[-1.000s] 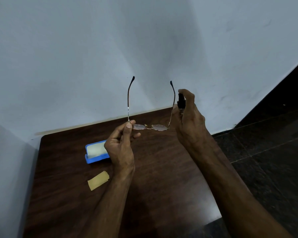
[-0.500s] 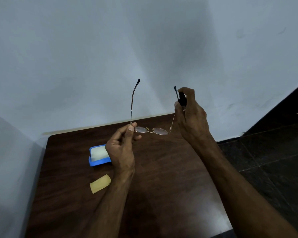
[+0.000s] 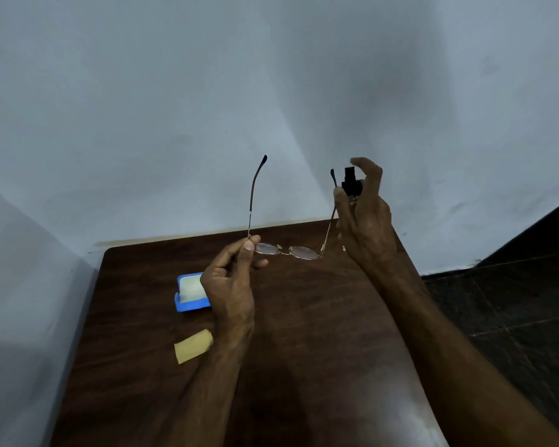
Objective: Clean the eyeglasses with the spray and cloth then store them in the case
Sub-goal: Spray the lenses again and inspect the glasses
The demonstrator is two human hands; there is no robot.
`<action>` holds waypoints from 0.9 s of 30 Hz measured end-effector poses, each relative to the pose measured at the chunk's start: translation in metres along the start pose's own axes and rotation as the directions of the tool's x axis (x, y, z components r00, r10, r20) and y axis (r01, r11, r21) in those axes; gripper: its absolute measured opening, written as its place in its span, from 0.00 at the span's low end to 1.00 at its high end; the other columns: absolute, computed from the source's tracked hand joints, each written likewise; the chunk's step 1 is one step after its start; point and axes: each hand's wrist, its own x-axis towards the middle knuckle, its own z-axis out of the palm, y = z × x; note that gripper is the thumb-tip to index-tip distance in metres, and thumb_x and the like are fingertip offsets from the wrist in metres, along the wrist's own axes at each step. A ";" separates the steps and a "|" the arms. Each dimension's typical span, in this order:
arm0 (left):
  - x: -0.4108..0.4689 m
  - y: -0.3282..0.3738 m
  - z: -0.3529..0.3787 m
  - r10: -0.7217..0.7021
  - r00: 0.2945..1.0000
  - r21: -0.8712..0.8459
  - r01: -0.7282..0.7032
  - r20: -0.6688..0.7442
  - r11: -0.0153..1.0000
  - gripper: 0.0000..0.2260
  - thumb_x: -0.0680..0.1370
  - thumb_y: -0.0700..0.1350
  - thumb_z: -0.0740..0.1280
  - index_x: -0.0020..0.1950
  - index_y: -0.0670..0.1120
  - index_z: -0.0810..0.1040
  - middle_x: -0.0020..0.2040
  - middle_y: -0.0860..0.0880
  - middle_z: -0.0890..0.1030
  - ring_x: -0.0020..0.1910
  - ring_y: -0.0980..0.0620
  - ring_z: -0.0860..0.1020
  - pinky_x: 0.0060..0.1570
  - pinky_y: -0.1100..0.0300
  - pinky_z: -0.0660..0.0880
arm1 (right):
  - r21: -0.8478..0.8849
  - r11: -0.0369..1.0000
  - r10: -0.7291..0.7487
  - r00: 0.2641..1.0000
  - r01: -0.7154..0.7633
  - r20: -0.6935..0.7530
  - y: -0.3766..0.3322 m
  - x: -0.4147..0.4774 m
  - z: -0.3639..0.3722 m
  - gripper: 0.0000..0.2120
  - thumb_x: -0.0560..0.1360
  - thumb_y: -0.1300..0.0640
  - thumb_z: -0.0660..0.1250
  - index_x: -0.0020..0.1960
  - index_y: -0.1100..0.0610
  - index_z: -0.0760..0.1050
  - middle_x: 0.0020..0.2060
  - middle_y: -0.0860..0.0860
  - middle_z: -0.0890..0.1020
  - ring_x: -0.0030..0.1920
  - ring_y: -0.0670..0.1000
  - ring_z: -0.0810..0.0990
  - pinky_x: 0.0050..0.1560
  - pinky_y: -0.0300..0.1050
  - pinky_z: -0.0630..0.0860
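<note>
Left hand (image 3: 231, 285) pinches glasses (image 3: 288, 251) at hinge, arms up. Right hand (image 3: 365, 221) wraps spray bottle (image 3: 350, 182), forefinger lifted off nozzle. Case (image 3: 189, 293), cloth (image 3: 192, 346) on table (image 3: 320, 333).

1. A single head-worn view, wide-angle, looks forward and down from above the person's forearms.
2. It faces the pale wall (image 3: 207, 108) and the room corner beyond the dark wooden bench (image 3: 304, 333).
3. The hands sit close, mid-frame; dark tiled floor (image 3: 513, 311) fills the right edge.
</note>
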 end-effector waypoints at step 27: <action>0.011 -0.048 -0.075 -0.562 0.811 -0.329 0.492 -0.164 0.806 0.06 0.82 0.40 0.69 0.54 0.41 0.86 0.47 0.46 0.88 0.45 0.55 0.85 0.43 0.62 0.84 | 0.092 0.932 0.277 0.851 -0.352 0.445 0.159 -0.067 0.140 0.09 0.85 0.59 0.62 0.61 0.52 0.63 0.63 0.47 0.77 0.41 0.44 0.80 0.37 0.28 0.72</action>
